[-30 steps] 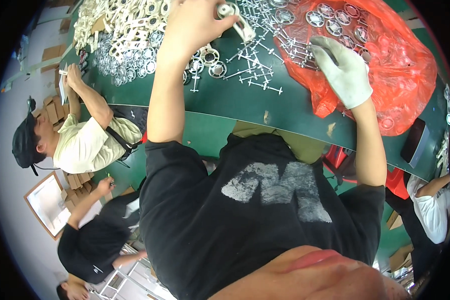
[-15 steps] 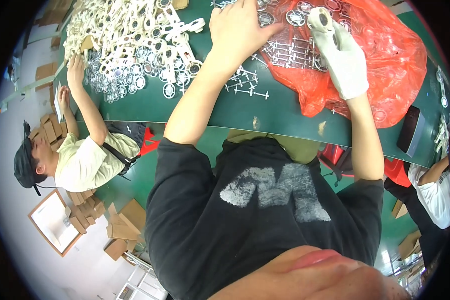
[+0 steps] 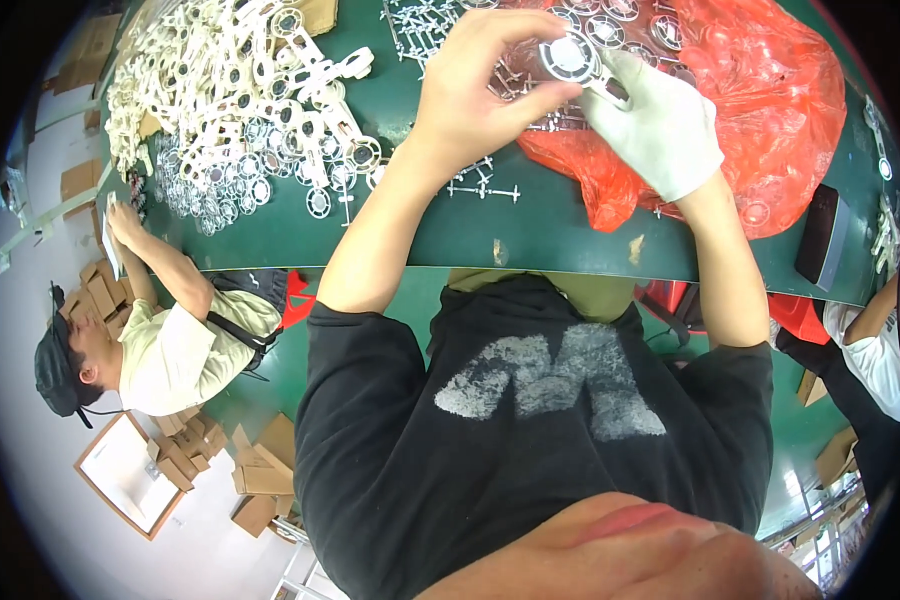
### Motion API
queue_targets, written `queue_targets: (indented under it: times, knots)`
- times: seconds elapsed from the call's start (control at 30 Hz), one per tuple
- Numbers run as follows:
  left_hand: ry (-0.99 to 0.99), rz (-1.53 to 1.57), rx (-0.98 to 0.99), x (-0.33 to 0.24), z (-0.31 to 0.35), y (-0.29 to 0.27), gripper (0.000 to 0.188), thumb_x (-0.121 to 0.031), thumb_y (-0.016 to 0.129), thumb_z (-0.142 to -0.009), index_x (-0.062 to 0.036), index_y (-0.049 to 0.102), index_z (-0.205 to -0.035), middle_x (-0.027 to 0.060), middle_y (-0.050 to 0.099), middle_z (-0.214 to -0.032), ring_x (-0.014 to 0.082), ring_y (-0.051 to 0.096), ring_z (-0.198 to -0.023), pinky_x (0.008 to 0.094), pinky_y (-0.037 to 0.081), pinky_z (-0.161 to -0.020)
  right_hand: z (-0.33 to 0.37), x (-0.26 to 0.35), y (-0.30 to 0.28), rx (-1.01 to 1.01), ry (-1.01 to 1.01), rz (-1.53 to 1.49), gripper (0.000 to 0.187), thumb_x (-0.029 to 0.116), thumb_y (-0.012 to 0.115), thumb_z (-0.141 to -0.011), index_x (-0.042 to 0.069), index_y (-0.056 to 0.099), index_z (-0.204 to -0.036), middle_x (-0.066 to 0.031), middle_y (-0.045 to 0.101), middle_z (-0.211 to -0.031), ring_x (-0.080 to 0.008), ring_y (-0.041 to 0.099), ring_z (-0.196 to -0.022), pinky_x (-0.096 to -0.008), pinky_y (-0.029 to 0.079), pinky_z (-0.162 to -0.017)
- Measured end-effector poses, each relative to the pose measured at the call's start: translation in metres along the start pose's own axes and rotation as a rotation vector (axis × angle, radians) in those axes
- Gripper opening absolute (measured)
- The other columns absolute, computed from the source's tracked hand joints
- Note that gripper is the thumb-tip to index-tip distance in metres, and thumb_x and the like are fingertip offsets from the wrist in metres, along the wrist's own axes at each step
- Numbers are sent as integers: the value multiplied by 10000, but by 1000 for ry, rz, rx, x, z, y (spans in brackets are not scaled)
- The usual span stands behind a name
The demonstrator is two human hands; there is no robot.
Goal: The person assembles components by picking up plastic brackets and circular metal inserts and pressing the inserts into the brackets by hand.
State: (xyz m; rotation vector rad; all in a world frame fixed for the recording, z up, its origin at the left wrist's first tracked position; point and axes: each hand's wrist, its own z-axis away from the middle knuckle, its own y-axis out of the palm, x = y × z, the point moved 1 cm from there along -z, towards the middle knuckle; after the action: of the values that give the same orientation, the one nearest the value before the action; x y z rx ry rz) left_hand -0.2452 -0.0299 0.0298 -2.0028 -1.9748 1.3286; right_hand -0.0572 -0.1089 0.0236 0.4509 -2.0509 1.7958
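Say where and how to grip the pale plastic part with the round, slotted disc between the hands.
Pinch the pale plastic part by the rim of its disc, probably from the left: the disc projects toward the bare left hand, while the white-gloved right hand holds the opposite end.

the red bag (image 3: 770, 130) is made of thin, crinkled, glossy plastic. smooth, cream plastic is seen in the piled parts (image 3: 260, 85); a shiny, metal-like finish is shown by the ringed part (image 3: 570, 58), the rings (image 3: 215, 190) and the rods (image 3: 420, 28). the glove (image 3: 662, 135) and the shirt (image 3: 390, 410) are made of matt cloth; the tabletop (image 3: 455, 235) is finished smooth and faintly glossy.
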Motion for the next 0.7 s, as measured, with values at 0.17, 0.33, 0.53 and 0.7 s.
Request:
queue_targets:
  times: [0.17,0.33,0.53,0.7]
  knots:
    - [286,5,-153,36,-8,16,468,-120,854,-753,-8,703,-1181,111,714,-980,268,657,-886,342,535,-805,3,7,0,-78,-148,17,311,323,661,-904,115,708,-1130,-105,724,-822,-280,725,-778,-408,571,-662]
    - [-72,161,-7,13,12,12,477,-155,876,-742,-76,716,-1184,83,751,-1125,250,731,-1013,324,596,-852,3,6,3,-106,-140,-2,266,299,676,-899,120,705,-1094,-96,720,-799,-269,723,-750,-400,567,-634]
    - [-73,211,14,14,11,10,489,-165,866,-754,-74,705,-1206,86,747,-1155,232,738,-1014,321,598,-855,4,4,3,-108,-120,13,284,296,672,-903,128,704,-1130,-96,726,-824,-278,723,-759,-402,567,-641]
    - [-46,152,73,7,13,8,506,-67,839,-750,-44,694,-1235,92,737,-1198,229,725,-1064,317,594,-884,-1,-5,-8,214,-114,-419,367,361,672,-924,59,705,-1130,-104,713,-815,-229,684,-645,-354,531,-619]
